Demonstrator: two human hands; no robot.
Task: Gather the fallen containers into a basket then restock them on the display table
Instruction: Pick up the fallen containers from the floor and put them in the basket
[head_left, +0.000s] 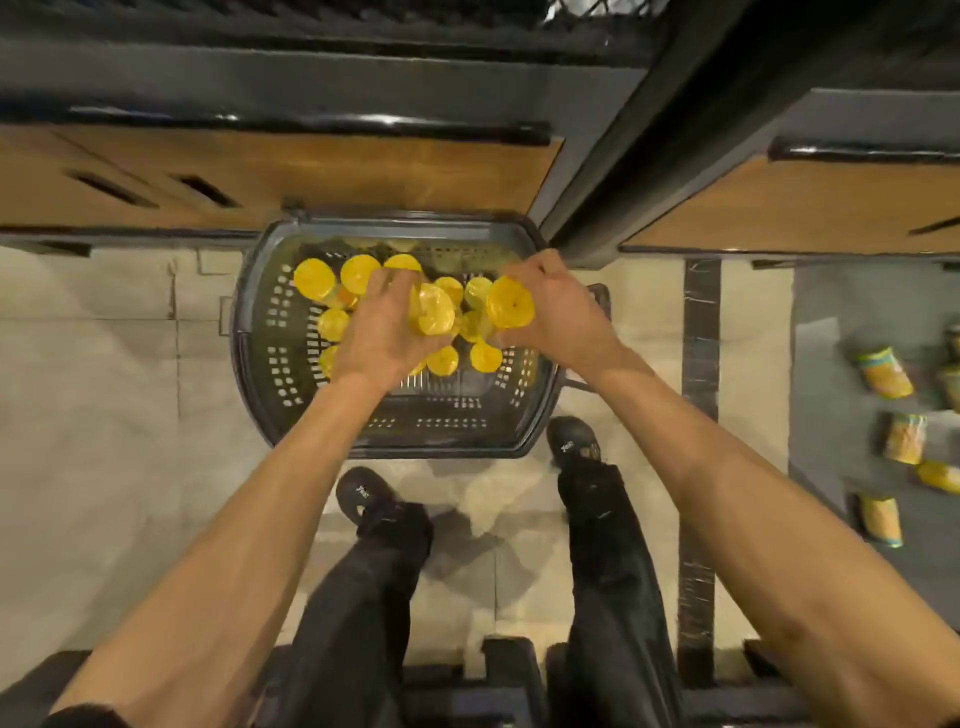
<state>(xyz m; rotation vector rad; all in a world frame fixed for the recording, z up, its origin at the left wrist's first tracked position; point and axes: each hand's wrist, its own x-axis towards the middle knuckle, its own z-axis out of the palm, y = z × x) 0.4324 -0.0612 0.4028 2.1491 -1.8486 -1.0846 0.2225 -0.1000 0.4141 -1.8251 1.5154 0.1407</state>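
Directly below, a dark basket (260, 364) on the tiled floor (104, 415) holds many jars (314, 279) with yellow lids. The left hand (382, 332) curls round one lidded jar (432, 309) above the basket's middle. The right hand (556, 306) grips another jar (510, 302) toward 2 o'clock. A wooden display table (311, 171) stands at 12 o'clock, and fallen containers (883, 373) lie at 3 o'clock
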